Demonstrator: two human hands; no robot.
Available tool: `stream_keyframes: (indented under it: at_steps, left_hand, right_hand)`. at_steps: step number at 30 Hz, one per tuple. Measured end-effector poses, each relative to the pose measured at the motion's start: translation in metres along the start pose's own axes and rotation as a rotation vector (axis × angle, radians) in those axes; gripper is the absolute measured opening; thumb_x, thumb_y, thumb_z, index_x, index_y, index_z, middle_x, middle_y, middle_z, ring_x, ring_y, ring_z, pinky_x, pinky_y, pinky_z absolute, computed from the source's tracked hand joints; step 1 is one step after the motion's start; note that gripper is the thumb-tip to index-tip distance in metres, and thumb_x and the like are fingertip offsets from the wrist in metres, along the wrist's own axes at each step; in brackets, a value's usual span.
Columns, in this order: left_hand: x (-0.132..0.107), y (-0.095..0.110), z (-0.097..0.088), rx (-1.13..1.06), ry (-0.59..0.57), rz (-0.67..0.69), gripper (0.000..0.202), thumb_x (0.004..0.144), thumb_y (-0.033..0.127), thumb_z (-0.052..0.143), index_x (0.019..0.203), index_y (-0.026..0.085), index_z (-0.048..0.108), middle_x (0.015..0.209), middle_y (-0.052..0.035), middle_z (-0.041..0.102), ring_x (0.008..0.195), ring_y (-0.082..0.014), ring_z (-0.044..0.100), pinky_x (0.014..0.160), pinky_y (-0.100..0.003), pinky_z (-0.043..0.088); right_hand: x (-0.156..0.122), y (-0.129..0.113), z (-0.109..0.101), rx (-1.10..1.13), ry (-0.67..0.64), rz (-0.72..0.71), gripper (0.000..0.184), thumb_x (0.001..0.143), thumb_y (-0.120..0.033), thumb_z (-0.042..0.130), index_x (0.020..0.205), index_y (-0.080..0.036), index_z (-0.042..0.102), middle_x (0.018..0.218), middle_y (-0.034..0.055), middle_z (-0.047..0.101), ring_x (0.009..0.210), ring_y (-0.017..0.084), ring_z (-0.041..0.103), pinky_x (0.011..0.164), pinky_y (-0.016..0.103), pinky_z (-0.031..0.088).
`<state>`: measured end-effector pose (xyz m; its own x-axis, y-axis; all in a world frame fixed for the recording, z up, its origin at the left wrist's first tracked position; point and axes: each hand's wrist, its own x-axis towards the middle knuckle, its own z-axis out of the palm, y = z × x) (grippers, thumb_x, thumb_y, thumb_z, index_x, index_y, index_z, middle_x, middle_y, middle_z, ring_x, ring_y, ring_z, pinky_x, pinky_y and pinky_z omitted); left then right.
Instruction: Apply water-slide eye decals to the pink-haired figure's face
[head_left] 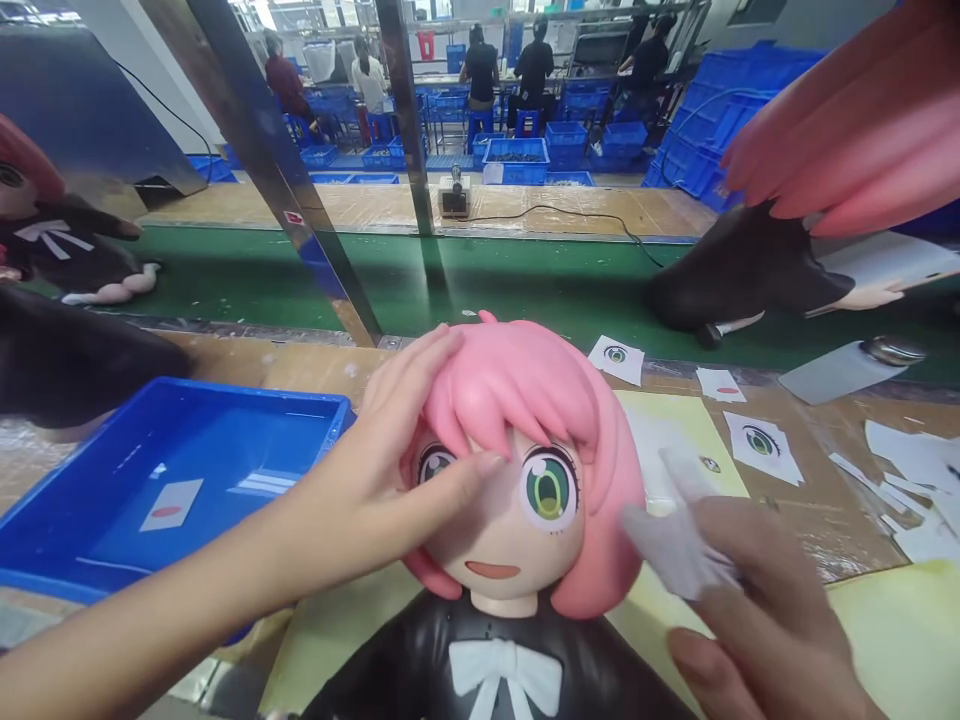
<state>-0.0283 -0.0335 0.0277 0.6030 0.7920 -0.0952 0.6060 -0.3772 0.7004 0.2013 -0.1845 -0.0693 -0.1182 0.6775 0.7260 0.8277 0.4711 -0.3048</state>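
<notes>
A large doll figure (525, 400) with pink hair, green eyes and a black dress with a white bow (506, 672) stands upright before me, facing me. My left hand (409, 430) is wrapped round the side of its head, thumb across the face, covering part of one eye. The other eye (551, 487) shows fully. Pinched in my right hand (765, 590) is a crumpled white tissue (682, 530), beside the hair on the right. The right hand is slightly blurred, and I cannot tell if the tissue touches the hair.
At left, a blue tray (247, 400) of water holds a small decal sheet (171, 505). Eye decals (763, 447), paper scraps (911, 500) and a bottle (851, 370) lie at right. Behind runs a green conveyor (510, 270) with more figures; several people sit farther off.
</notes>
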Motion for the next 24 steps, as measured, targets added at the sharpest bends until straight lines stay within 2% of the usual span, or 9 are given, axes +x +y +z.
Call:
stream_keyframes:
  at_steps: [3,5,10,14,18,21,24]
  left_hand:
    - [0.002,-0.001,0.001,0.045,-0.014,0.071,0.081,0.092,0.056,0.063,0.161,0.034,0.026,0.172,-0.0017,0.022,0.157,-0.0397,0.024,0.13,-0.059,0.022]
    - [0.004,-0.002,0.001,0.086,-0.015,0.116,0.082,0.093,0.054,0.064,0.161,0.031,0.025,0.172,-0.0044,0.022,0.157,-0.0388,0.023,0.131,-0.056,0.021]
    - [0.003,-0.002,0.002,0.072,-0.012,0.1,0.082,0.093,0.053,0.064,0.161,0.032,0.024,0.172,-0.0034,0.021,0.158,-0.0361,0.021,0.131,-0.051,0.025]
    - [0.001,0.002,0.004,0.048,0.009,0.099,0.079,0.092,0.055,0.064,0.16,0.035,0.028,0.171,-0.0002,0.024,0.157,-0.0356,0.024,0.131,-0.052,0.024]
    - [0.002,0.0,0.004,0.013,0.028,0.075,0.078,0.091,0.058,0.065,0.159,0.035,0.032,0.171,0.0004,0.027,0.156,-0.0359,0.027,0.132,-0.053,0.02]
    - [0.008,-0.005,0.001,-0.13,0.038,0.014,0.073,0.092,0.064,0.059,0.155,0.035,0.04,0.17,0.0022,0.031,0.158,-0.0367,0.023,0.132,-0.055,0.021]
    - [0.015,-0.007,-0.005,-0.472,-0.013,-0.072,0.066,0.096,0.071,0.043,0.147,0.031,0.053,0.163,0.0011,0.045,0.156,-0.0366,0.031,0.128,-0.055,0.033]
  right_hand:
    - [0.013,0.006,0.007,-0.059,-0.012,-0.163,0.022,0.1,-0.022,0.046,0.105,-0.017,0.066,0.098,0.0072,0.051,0.086,0.02,0.052,0.071,0.04,0.043]
    - [0.018,0.008,0.01,-0.077,-0.004,-0.205,0.02,0.099,-0.023,0.05,0.106,-0.017,0.068,0.098,0.0069,0.052,0.086,0.019,0.051,0.073,0.039,0.042]
    - [0.016,0.007,0.015,-0.107,0.046,-0.189,0.012,0.095,-0.021,0.059,0.1,-0.019,0.07,0.086,0.0058,0.055,0.082,0.021,0.048,0.072,0.038,0.04]
    - [0.013,0.008,0.017,-0.044,0.068,-0.191,0.011,0.097,-0.021,0.056,0.094,-0.02,0.066,0.09,0.0051,0.052,0.083,0.02,0.046,0.071,0.037,0.039]
    - [0.014,0.009,0.015,0.019,0.047,-0.256,0.012,0.096,-0.02,0.057,0.086,-0.02,0.064,0.091,0.0035,0.05,0.082,0.017,0.045,0.07,0.035,0.039]
    - [0.012,0.01,0.014,0.06,0.022,-0.254,0.014,0.096,-0.021,0.055,0.091,-0.021,0.067,0.092,0.0032,0.05,0.082,0.017,0.047,0.072,0.036,0.04]
    - [0.003,0.01,0.016,0.194,0.005,-0.155,0.023,0.1,-0.021,0.045,0.096,-0.02,0.067,0.091,0.0051,0.048,0.083,0.018,0.05,0.069,0.036,0.045]
